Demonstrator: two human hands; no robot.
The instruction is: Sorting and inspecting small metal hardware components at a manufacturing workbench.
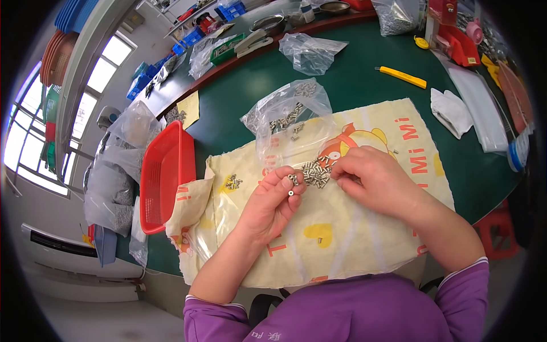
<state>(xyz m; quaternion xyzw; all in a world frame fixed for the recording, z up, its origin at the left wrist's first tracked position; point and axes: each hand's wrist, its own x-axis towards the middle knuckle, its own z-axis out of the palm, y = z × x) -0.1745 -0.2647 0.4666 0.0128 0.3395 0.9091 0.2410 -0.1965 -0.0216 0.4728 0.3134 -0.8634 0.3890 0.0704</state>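
Several small silvery metal sleeves (pixel 293 180), with holes showing in their ends, are pinched between the thumb and fingers of my left hand (pixel 272 202). Just right of it, a heap of the same metal sleeves (pixel 315 175) lies on a pale yellow printed cloth (pixel 364 228). My right hand (pixel 373 179) rests at the heap's right edge, fingertips drawn together; what they hold, if anything, is hidden. A smaller group of sleeves (pixel 233 182) sits to the left, and a single sleeve (pixel 320 240) lies nearer me. Beyond the heap, a clear plastic bag (pixel 268 108) contains more sleeves.
A red plastic basket (pixel 187 154) stands left of the cloth, beside bulging clear bags of parts (pixel 111 188). Across the green table (pixel 364 62) lie a crumpled clear bag (pixel 310 51), a yellow utility knife (pixel 403 77) and a folded white cloth (pixel 450 112).
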